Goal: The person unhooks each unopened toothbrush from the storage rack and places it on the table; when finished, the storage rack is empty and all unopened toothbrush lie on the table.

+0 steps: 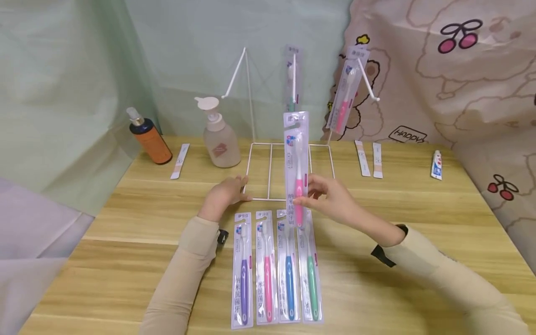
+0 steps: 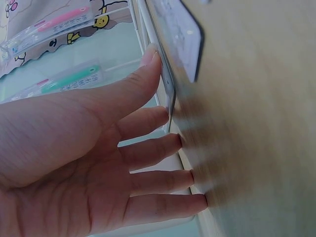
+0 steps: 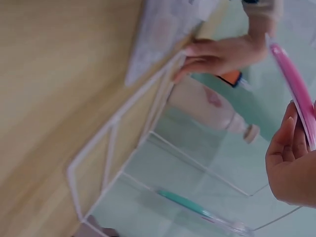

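Observation:
My right hand (image 1: pixel 335 197) pinches the lower end of a packaged pink toothbrush (image 1: pixel 298 163), held upright in front of a white wire rack (image 1: pixel 270 174). In the right wrist view this pink toothbrush (image 3: pixel 296 84) stands between thumb and fingers. At the rack's front left corner is my left hand (image 1: pixel 224 195). Its fingers (image 2: pixel 153 150) are straight, tips down on the table, with the thumb against the rack's wire. A packaged green toothbrush (image 1: pixel 291 77) hangs from the middle hook, and packaged pink toothbrushes (image 1: pixel 344 100) hang from the right one.
A row of packaged toothbrushes, purple (image 1: pixel 244 288), pink (image 1: pixel 268 288), blue (image 1: pixel 290 288) and green (image 1: pixel 312 288), lies before the rack. A pump bottle (image 1: pixel 222 144) and an orange spray bottle (image 1: pixel 152 144) stand left. Small sachets (image 1: pixel 180 161) and a toothpaste tube (image 1: pixel 437 165) lie around.

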Demonstrator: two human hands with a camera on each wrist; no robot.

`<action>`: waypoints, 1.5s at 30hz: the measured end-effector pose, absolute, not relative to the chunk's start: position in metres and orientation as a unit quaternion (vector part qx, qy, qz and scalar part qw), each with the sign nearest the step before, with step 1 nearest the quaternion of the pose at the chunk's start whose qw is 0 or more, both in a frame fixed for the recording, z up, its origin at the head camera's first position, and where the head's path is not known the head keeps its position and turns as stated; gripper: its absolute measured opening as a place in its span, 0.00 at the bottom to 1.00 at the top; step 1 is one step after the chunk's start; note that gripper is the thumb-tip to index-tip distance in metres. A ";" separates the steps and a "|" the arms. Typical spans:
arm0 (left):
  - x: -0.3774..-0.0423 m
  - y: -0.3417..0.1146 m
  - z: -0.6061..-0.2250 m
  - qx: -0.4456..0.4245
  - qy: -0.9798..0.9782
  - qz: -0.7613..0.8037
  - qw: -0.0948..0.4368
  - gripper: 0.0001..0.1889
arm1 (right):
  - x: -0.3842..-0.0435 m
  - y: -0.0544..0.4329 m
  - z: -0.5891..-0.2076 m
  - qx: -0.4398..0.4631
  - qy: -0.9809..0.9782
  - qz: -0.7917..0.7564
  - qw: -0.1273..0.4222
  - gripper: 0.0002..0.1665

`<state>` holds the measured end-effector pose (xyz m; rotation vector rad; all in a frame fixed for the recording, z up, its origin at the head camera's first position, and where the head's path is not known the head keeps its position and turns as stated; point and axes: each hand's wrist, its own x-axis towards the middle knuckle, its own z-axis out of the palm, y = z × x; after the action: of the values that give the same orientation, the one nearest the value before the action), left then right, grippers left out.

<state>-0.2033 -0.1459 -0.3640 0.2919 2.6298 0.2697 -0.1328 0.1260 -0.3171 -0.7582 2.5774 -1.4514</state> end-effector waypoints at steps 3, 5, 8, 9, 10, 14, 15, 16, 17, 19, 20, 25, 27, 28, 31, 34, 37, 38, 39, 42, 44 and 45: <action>-0.204 -0.146 -0.361 0.108 0.961 0.096 0.237 0.39 | -0.126 0.136 -0.325 -0.252 0.842 -0.475 0.054 0.15; -0.205 -0.145 -0.361 0.111 0.961 0.095 0.236 0.39 | -0.121 0.145 -0.329 -0.251 0.841 -0.476 0.062 0.17; -0.207 -0.144 -0.360 0.113 0.961 0.095 0.235 0.40 | -0.113 0.157 -0.334 -0.239 0.845 -0.471 0.082 0.22; -0.208 -0.144 -0.360 0.112 0.961 0.096 0.234 0.40 | -0.110 0.161 -0.336 -0.232 0.849 -0.466 0.090 0.23; -0.208 -0.144 -0.359 0.110 0.961 0.097 0.235 0.40 | -0.108 0.165 -0.338 -0.226 0.852 -0.461 0.099 0.24; -0.209 -0.144 -0.357 0.110 0.962 0.090 0.235 0.40 | -0.098 0.179 -0.343 -0.217 0.856 -0.451 0.131 0.26; -0.209 -0.144 -0.357 0.110 0.962 0.088 0.235 0.40 | -0.096 0.182 -0.345 -0.215 0.854 -0.453 0.139 0.26; -0.209 -0.143 -0.356 0.112 0.962 0.087 0.235 0.39 | -0.094 0.185 -0.346 -0.211 0.852 -0.456 0.150 0.26; -0.209 -0.143 -0.356 0.113 0.962 0.085 0.235 0.39 | -0.091 0.188 -0.347 -0.205 0.849 -0.459 0.162 0.26; -0.209 -0.142 -0.354 0.115 0.961 0.083 0.235 0.39 | -0.087 0.193 -0.350 -0.194 0.845 -0.463 0.184 0.25; -0.210 -0.141 -0.354 0.112 0.961 0.086 0.237 0.39 | -0.085 0.195 -0.352 -0.187 0.843 -0.465 0.194 0.25; -0.210 -0.140 -0.352 0.107 0.961 0.092 0.238 0.39 | -0.075 0.203 -0.360 -0.143 0.832 -0.475 0.249 0.25; -0.210 -0.140 -0.352 0.107 0.961 0.091 0.238 0.39 | -0.073 0.205 -0.364 -0.122 0.823 -0.483 0.274 0.26; -0.211 -0.140 -0.352 0.108 0.961 0.090 0.238 0.39 | -0.071 0.206 -0.365 -0.115 0.819 -0.485 0.283 0.26; -0.212 -0.139 -0.352 0.108 0.961 0.088 0.237 0.40 | -0.068 0.207 -0.370 -0.100 0.809 -0.491 0.306 0.25; -0.212 -0.139 -0.353 0.108 0.961 0.095 0.237 0.40 | -0.064 0.209 -0.376 -0.104 0.805 -0.492 0.316 0.23; -0.210 -0.140 -0.356 0.105 0.959 0.105 0.240 0.40 | -0.059 0.209 -0.382 -0.108 0.793 -0.500 0.330 0.22; -0.209 -0.141 -0.357 0.105 0.959 0.108 0.241 0.40 | -0.058 0.209 -0.383 -0.106 0.789 -0.504 0.336 0.21; -0.208 -0.141 -0.358 0.105 0.958 0.110 0.242 0.40 | -0.056 0.209 -0.384 -0.106 0.784 -0.508 0.340 0.21; -0.204 -0.143 -0.361 0.106 0.958 0.109 0.242 0.39 | -0.053 0.208 -0.388 -0.110 0.770 -0.522 0.350 0.20; -0.202 -0.145 -0.363 0.105 0.959 0.108 0.241 0.39 | -0.051 0.206 -0.390 -0.112 0.763 -0.529 0.355 0.19; -0.202 -0.146 -0.363 0.105 0.959 0.107 0.240 0.39 | -0.051 0.206 -0.391 -0.111 0.761 -0.531 0.357 0.19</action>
<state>-0.2016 -0.1456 -0.3629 0.2872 2.6250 0.2928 -0.0506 0.2055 -0.3912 -0.2874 1.9642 -1.3699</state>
